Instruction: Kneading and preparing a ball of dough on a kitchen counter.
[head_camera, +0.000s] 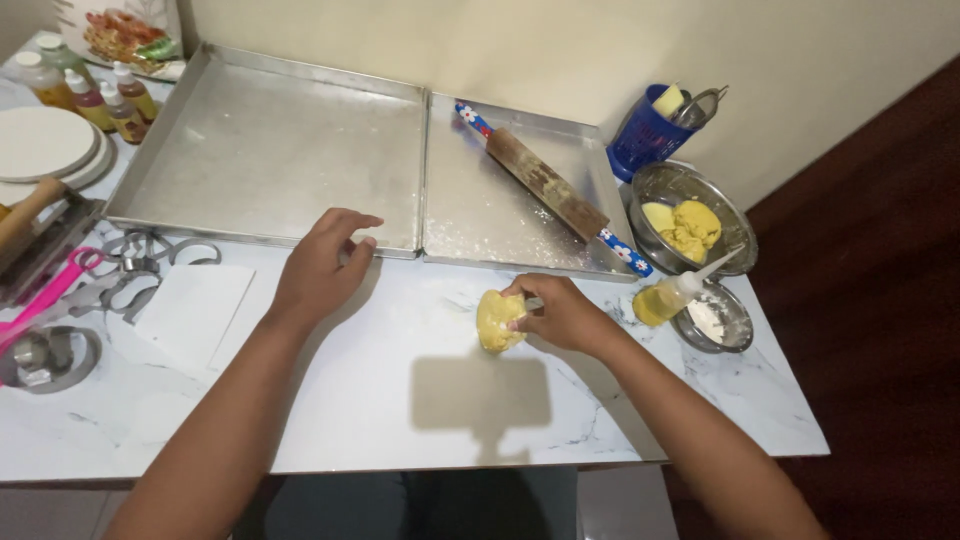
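On the counter (400, 400) near the trays (270, 150), our right hand (565, 315) grips the dough ball (498, 320), our left hand (325, 262) rests spread and empty, while the rolling pin (548, 187) lies untouched and more dough sits in the bowl (740, 235).

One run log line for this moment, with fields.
left hand: open, on table by large tray | right hand: holds yellow dough | rolling pin: in small tray
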